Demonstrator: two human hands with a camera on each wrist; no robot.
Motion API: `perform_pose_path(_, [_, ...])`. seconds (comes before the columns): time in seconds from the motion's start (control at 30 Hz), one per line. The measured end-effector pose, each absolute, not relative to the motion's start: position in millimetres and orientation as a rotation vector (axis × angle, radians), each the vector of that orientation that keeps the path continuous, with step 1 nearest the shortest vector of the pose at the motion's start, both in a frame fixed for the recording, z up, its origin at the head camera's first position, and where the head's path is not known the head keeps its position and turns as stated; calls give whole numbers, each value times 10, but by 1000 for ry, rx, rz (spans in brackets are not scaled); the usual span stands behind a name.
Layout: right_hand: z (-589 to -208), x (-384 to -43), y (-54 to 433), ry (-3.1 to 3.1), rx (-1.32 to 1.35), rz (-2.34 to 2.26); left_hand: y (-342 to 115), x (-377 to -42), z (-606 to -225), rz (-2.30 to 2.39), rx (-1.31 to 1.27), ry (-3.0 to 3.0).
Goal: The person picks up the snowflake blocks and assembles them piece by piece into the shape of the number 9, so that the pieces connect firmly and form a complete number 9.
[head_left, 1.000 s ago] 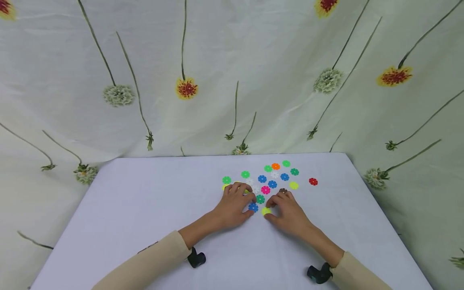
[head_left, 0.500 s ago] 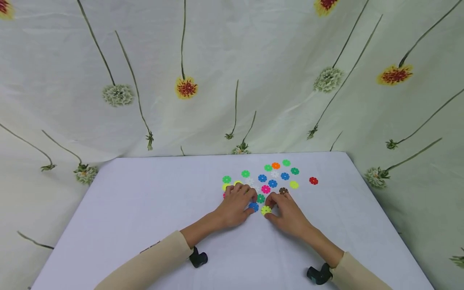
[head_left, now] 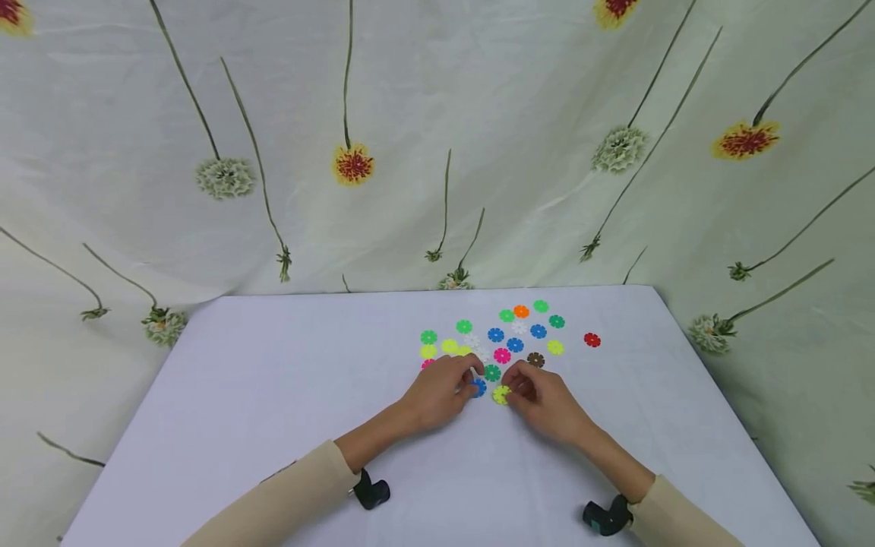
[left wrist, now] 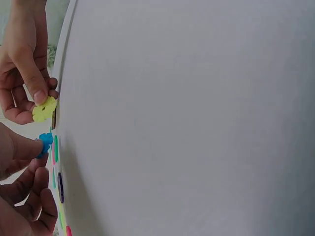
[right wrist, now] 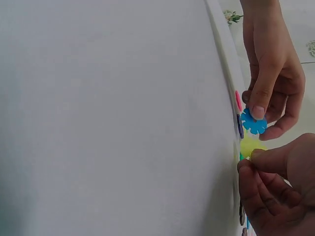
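Observation:
Between thumb and fingers my left hand (head_left: 440, 391) pinches a blue notched disc (right wrist: 254, 121), held up off the table. My right hand (head_left: 549, 404) pinches a yellow notched disc (left wrist: 44, 109) by its edge. In the head view the blue and yellow discs face each other with a small gap between them. A green disc (head_left: 492, 373) lies just beyond that gap. Near the right fingers is a brown disc (head_left: 536, 359), and a pink disc (head_left: 502, 355) sits behind the green one. Part of a second pink disc (head_left: 428, 364) shows beside the left hand.
On the white table (head_left: 287, 365) several more notched discs spread toward the back edge, among them an orange disc (head_left: 521, 311) and a white disc (head_left: 519, 327). A red disc (head_left: 592, 339) lies apart at the right. Behind hangs a flowered cloth (head_left: 410, 99).
Both hands have shifted only slightly. The right fingers have curled in more around the yellow disc, and the left fingers have drawn in, uncovering yellow discs behind them.

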State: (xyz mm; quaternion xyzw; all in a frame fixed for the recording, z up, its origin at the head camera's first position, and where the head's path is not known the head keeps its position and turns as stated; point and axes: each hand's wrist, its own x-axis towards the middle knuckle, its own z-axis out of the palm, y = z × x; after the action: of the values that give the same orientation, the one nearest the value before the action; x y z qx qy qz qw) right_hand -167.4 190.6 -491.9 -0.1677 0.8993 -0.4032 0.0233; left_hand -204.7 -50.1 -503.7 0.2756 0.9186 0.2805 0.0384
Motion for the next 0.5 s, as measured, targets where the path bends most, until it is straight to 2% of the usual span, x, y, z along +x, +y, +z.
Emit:
perform_pose_path(0.2, [-4912, -1688, 1880, 2773, -456, -1349, -611, -2005, -4953, 1147, 694, 2695])
perform_pose_path(0.5, [-4875, -1697, 1793, 2693, -440, -1444, -776, -1927, -4828, 1302, 515, 2540])
